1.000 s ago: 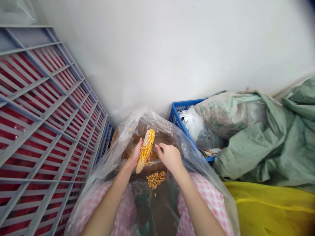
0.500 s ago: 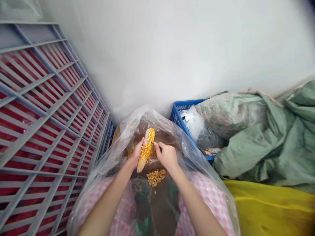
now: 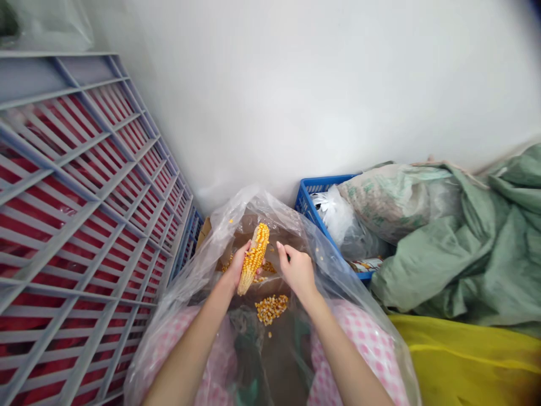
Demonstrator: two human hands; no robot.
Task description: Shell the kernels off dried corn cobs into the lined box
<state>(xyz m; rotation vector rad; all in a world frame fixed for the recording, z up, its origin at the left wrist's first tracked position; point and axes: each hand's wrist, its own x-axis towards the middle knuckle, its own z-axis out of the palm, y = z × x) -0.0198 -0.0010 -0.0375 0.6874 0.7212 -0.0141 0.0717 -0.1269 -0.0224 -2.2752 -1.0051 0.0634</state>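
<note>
My left hand (image 3: 235,267) is wrapped round a yellow corn cob (image 3: 255,257), held nearly upright over my lap. My right hand (image 3: 297,269) sits just right of the cob with its fingers curled; a thin tool showed in it earlier, but I cannot make it out now. Loose kernels (image 3: 271,308) lie in a small pile below the hands. They rest on a clear plastic sheet (image 3: 333,276) spread over a brown cardboard box (image 3: 243,223) and over my pink checked knees.
Grey slatted crates (image 3: 84,214) with red contents are stacked at the left. At the right stand a blue basket (image 3: 310,194) holding bags, a green woven sack (image 3: 465,248) and a yellow sack (image 3: 465,361). A white wall is behind.
My right hand has drawn slightly away from the cob toward the right, and the view has shifted a little. The left hand keeps the cob as before.
</note>
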